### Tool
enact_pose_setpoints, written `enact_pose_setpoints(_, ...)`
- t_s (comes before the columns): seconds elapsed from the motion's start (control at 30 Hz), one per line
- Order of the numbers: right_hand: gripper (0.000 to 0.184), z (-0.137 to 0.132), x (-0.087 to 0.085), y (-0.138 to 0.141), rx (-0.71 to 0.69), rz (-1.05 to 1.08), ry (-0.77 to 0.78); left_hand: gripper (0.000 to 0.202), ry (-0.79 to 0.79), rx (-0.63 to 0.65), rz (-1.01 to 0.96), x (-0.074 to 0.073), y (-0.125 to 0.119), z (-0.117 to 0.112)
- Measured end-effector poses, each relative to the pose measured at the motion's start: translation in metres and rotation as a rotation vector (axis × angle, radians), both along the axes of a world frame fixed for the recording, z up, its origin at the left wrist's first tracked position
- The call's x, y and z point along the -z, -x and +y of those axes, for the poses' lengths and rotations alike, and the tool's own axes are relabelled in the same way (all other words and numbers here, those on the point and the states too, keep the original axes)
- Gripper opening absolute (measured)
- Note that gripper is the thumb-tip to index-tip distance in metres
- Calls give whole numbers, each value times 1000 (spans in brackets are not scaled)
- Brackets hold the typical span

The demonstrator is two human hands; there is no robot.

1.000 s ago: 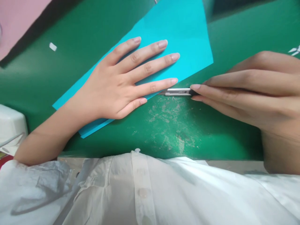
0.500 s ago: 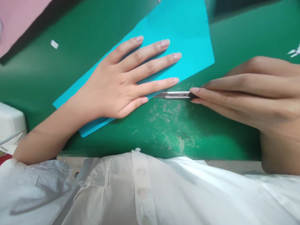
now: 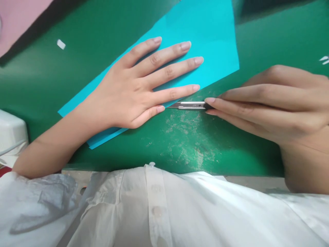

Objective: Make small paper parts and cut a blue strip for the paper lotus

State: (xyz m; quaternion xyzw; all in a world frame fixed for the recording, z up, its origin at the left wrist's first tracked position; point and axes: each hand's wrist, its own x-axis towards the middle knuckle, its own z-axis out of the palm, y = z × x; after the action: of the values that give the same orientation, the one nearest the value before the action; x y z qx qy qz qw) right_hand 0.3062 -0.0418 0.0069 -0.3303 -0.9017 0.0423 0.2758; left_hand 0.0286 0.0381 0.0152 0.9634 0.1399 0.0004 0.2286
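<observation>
A sheet of bright blue paper (image 3: pixel 213 37) lies aslant on the green table, with a folded or doubled edge at its near left corner. My left hand (image 3: pixel 136 82) rests flat on it, fingers spread towards the right. In the fingertips of my right hand (image 3: pixel 272 103) is a slim utility knife (image 3: pixel 191 105), pinched near the front of its body. Its blade points left and meets the paper's near edge, close to my left thumb. Whether the tip lies under the paper or between its layers I cannot tell.
The green table (image 3: pixel 144 147) has pale scuff marks before the knife. A pink sheet (image 3: pixel 17 24) lies at the far left, a white appliance-like object (image 3: pixel 12 133) at the left edge. White scraps (image 3: pixel 61 44) lie about. A dark object (image 3: pixel 272 7) is at the top right.
My right hand and the knife have shifted slightly left towards my left thumb. My left hand and the paper appear a little further right in view, still pressed together.
</observation>
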Motion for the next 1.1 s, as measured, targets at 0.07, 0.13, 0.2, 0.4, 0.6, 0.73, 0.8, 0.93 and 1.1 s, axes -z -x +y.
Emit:
enact_pose_setpoints(0.07,6,0,-3,1,-29,-33,-25,58,-51,23,-7,0,0,0)
enact_pose_setpoints(0.13,9,0,-5,1,-31,-69,-19,59,-116,50,-19,0,0,0)
enact_pose_setpoints(0.2,13,-1,-6,0,-1,-87,2,60,-178,73,-33,-2,1,0)
enact_pose_setpoints(0.4,9,-4,-6,-2,-2,-68,-1,56,-150,128,-15,-8,10,5)
enact_pose_setpoints(0.6,19,-5,3,-10,-25,-29,-17,58,-148,101,51,-5,8,5)
enact_pose_setpoints(0.73,17,-3,14,-14,14,21,-1,61,-143,81,50,-2,1,4)
enact_pose_setpoints(0.8,15,-2,15,-13,27,23,7,62,-154,75,39,0,-1,4)
enact_pose_setpoints(0.93,10,1,11,-8,33,0,12,61,-174,80,18,2,0,5)
enact_pose_setpoints(1.1,17,2,7,-2,53,-50,18,61,-87,43,39,1,0,4)
